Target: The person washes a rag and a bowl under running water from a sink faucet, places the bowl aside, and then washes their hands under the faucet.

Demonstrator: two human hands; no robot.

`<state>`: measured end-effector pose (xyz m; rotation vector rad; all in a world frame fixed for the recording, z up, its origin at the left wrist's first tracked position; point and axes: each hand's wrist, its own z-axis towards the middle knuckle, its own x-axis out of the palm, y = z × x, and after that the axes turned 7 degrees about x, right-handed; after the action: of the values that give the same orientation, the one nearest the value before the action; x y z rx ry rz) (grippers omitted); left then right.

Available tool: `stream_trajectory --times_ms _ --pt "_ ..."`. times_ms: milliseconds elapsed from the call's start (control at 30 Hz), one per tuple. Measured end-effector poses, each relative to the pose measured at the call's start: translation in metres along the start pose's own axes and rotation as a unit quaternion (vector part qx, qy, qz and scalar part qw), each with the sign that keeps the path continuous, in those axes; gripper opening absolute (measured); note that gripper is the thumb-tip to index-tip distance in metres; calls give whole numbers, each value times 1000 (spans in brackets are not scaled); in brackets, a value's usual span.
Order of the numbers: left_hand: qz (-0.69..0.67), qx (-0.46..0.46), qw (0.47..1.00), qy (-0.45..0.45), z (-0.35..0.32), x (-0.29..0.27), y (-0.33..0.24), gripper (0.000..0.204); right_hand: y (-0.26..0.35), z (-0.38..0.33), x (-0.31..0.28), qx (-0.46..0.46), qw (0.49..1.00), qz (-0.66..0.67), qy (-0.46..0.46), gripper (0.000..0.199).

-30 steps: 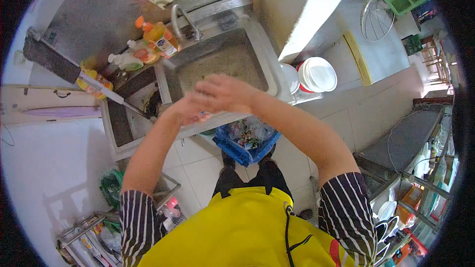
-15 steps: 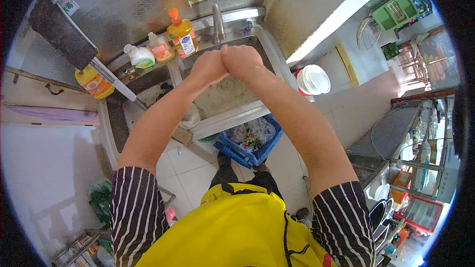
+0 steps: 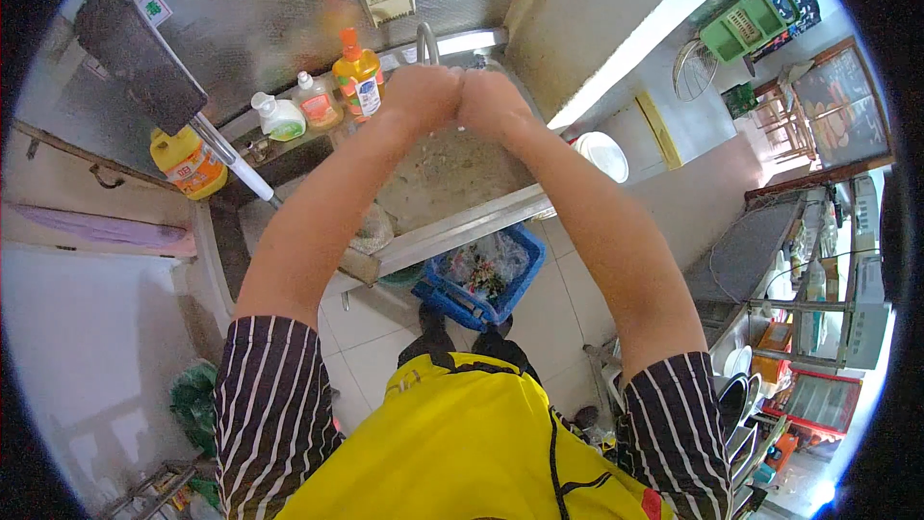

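My left hand [image 3: 422, 96] and my right hand [image 3: 489, 102] press together over the far side of a steel sink [image 3: 472, 208]. Both look closed, with fingers curled down and mostly out of sight. Anything they may hold is hidden beneath them. Behind them rises a curved metal tap [image 3: 425, 40], its lower part covered by the hands. A few small pale spots show just below where the hands meet. Cloudy greyish water or a dull basin bottom [image 3: 443, 178] lies under my wrists.
Along the sink's back ledge stand an orange bottle [image 3: 358, 75], a pump bottle [image 3: 319, 102] and a white bottle [image 3: 279, 117]. A yellow jug [image 3: 188, 164] is at the left. A blue crate [image 3: 531, 265] with plastic and scraps sits below; a white bucket [image 3: 602, 156] stands right.
Both hands have moved farther away and slightly right, and now cover the lower part of the tap. They stay pressed together. The whole view has shifted a little.
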<state>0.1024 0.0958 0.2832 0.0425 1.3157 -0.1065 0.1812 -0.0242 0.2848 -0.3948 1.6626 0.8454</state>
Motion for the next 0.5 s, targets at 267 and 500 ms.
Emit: stream_trajectory --times_ms 267,500 --pt "107 86 982 -126 26 -59 18 11 9 24 -45 -141 985 -18 -100 28" --pt "151 93 973 -145 27 -107 10 10 31 6 -97 -176 975 -2 -134 23"
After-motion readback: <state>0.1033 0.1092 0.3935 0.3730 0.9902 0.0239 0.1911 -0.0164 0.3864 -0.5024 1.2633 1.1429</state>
